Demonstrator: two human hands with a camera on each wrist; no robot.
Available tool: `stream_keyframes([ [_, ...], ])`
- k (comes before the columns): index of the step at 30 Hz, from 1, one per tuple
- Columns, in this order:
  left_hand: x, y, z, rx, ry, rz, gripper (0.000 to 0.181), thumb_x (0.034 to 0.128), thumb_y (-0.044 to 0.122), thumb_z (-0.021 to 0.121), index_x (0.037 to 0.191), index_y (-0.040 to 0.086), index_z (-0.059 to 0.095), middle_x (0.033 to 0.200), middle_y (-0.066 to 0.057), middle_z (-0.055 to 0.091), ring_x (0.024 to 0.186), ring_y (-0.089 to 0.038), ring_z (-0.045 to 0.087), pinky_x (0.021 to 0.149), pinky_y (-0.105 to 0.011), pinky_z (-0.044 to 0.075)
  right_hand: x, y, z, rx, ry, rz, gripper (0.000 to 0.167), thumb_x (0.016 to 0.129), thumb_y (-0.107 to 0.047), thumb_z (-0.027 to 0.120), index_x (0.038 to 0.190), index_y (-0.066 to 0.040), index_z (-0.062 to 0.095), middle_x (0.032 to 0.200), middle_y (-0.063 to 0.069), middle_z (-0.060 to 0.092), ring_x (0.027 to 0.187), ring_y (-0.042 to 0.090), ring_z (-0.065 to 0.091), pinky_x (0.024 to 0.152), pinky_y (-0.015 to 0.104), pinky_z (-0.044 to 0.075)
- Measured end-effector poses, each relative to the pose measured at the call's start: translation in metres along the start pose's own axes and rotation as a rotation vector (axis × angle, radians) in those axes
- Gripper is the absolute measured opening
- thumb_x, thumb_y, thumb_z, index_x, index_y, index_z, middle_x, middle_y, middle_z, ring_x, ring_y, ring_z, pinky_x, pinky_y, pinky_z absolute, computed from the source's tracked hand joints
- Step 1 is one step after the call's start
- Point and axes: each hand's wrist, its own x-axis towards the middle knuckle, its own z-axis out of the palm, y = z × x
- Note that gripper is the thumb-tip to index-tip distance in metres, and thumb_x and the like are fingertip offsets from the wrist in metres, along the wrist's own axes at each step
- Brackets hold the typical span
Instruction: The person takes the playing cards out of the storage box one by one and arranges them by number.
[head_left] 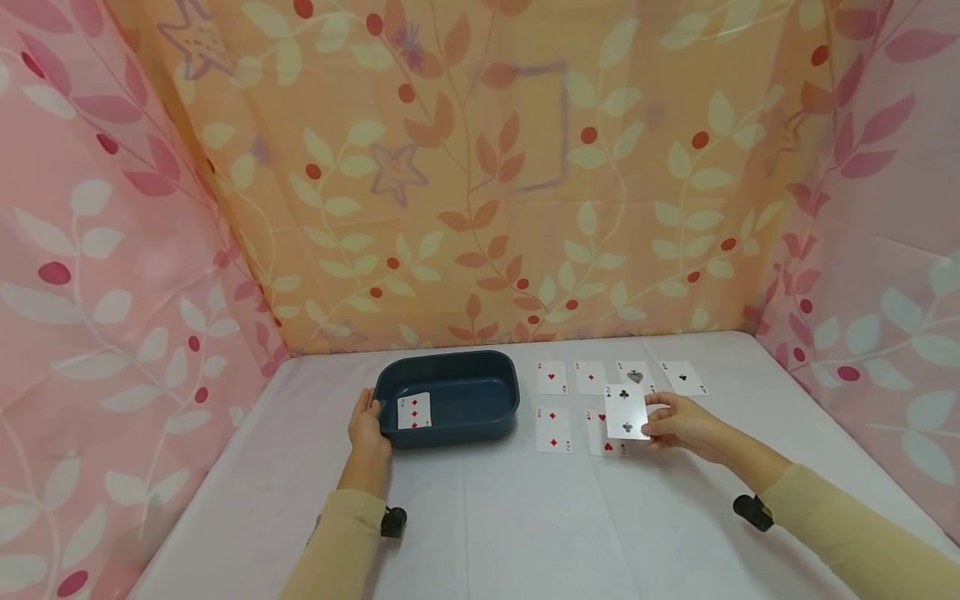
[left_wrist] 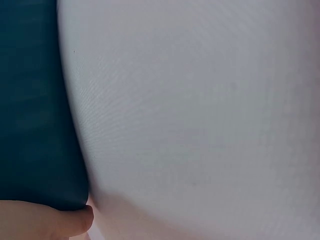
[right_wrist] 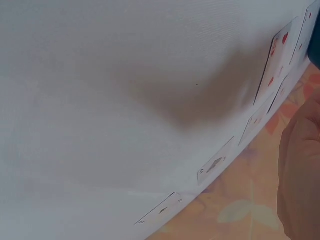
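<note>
My right hand [head_left: 678,425] pinches a two of clubs [head_left: 625,411] by its right edge, above the table. The card partly covers the two of hearts [head_left: 600,442] and the ace of spades [head_left: 628,371]. To the left lies the two of diamonds [head_left: 553,431]. Behind are the ace of hearts [head_left: 551,377], ace of diamonds [head_left: 590,377] and ace of clubs [head_left: 684,377]. At the left end of a dark blue rectangular tub [head_left: 465,437], my left hand [head_left: 367,433] grips its side. Inside the tub lies a three of diamonds [head_left: 414,411].
A white cloth [head_left: 525,525] covers the table. Patterned fabric hangs behind as an orange wall [head_left: 465,167], with pink fabric [head_left: 75,250] at the left and more pink fabric [head_left: 892,250] at the right. A dark wrist camera sits on each wrist.
</note>
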Motion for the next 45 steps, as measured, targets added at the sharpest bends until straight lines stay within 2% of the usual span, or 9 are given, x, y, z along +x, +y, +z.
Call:
stream_keyframes([
  [14, 0.003, 0.0, 0.0, -0.01, 0.014, -0.019, 0.05, 0.1033, 0.0, 0.034, 0.153, 0.005, 0.026, 0.158, -0.006, 0.026, 0.144, -0.014, 0.022, 0.115, -0.024, 0.018, -0.006, 0.017, -0.02, -0.007, 0.029, 0.053, 0.062, 0.092, 0.003, 0.06, 0.138, 0.019, 0.021, 0.088, 0.007, 0.058, 0.071, 0.017, 0.062, 0.068, 0.028, 0.057],
  [21, 0.004, 0.0, 0.0, -0.011, 0.018, -0.015, 0.051, 0.1031, 0.0, 0.034, 0.153, 0.005, 0.026, 0.158, -0.006, 0.027, 0.144, -0.013, 0.022, 0.114, -0.022, 0.019, -0.006, 0.025, -0.029, -0.02, 0.055, 0.107, 0.062, 0.092, 0.003, 0.06, 0.138, 0.02, 0.023, 0.088, 0.009, 0.059, 0.072, 0.018, 0.062, 0.067, 0.028, 0.057],
  [28, 0.004, 0.0, 0.0, -0.027, 0.026, -0.016, 0.05, 0.1031, -0.001, 0.034, 0.153, 0.004, 0.026, 0.158, -0.006, 0.027, 0.144, -0.013, 0.023, 0.114, -0.023, 0.019, -0.004, 0.032, -0.035, 0.002, 0.018, 0.139, 0.06, 0.092, 0.005, 0.058, 0.137, 0.022, 0.022, 0.085, 0.009, 0.061, 0.07, 0.016, 0.062, 0.066, 0.028, 0.057],
  [40, 0.001, 0.0, 0.002, -0.002, 0.018, -0.013, 0.051, 0.1029, -0.001, 0.035, 0.153, 0.005, 0.026, 0.158, -0.007, 0.026, 0.144, -0.015, 0.022, 0.115, -0.026, 0.019, 0.001, 0.032, -0.041, -0.143, 0.083, 0.214, 0.056, 0.094, -0.003, 0.06, 0.135, 0.022, 0.03, 0.082, 0.008, 0.06, 0.067, 0.017, 0.06, 0.064, 0.027, 0.056],
  [45, 0.001, 0.001, 0.001, -0.01, 0.012, -0.017, 0.051, 0.1029, -0.002, 0.034, 0.153, 0.004, 0.025, 0.158, -0.008, 0.025, 0.145, -0.015, 0.022, 0.115, -0.026, 0.018, 0.001, 0.03, -0.04, -0.25, 0.115, 0.195, 0.05, 0.095, -0.008, 0.057, 0.128, 0.023, 0.037, 0.077, 0.006, 0.061, 0.064, 0.015, 0.062, 0.06, 0.027, 0.055],
])
